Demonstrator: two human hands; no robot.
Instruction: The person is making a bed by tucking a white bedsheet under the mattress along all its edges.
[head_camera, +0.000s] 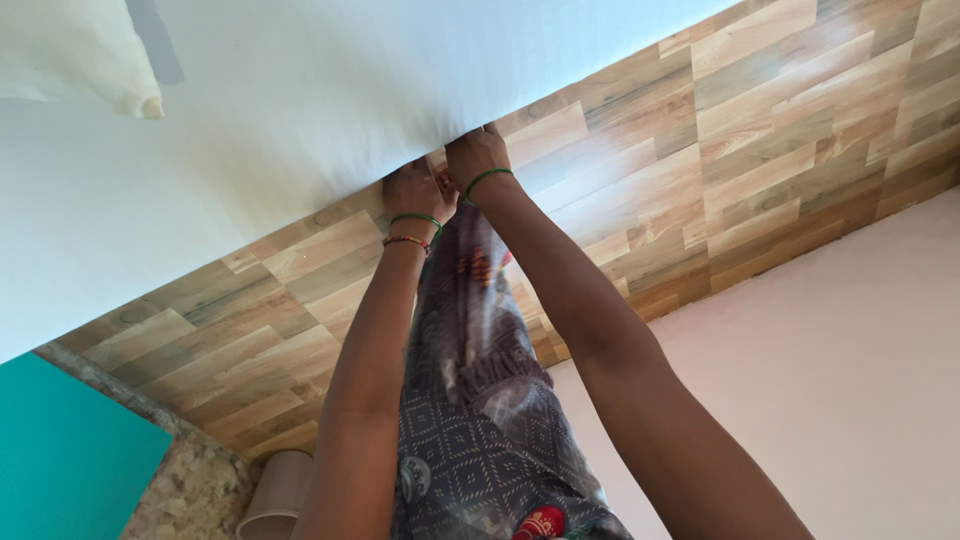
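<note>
My left hand (418, 190) and my right hand (477, 155) are side by side at the lower edge of a white sheet (300, 100). Their fingers curl around that edge, where it meets a wood-pattern panel (700, 150), and the fingertips are hidden under the cloth. Both wrists carry thin green bangles, and the left also has a red one. Between my arms hangs my grey patterned garment (470, 400).
A cream pillow corner (80, 60) lies on the sheet at the top left. Pale pink floor (850, 380) spreads to the right of the panel. At the lower left are a teal surface (60, 450), a speckled stone strip (190, 480) and a beige cylinder (275, 495).
</note>
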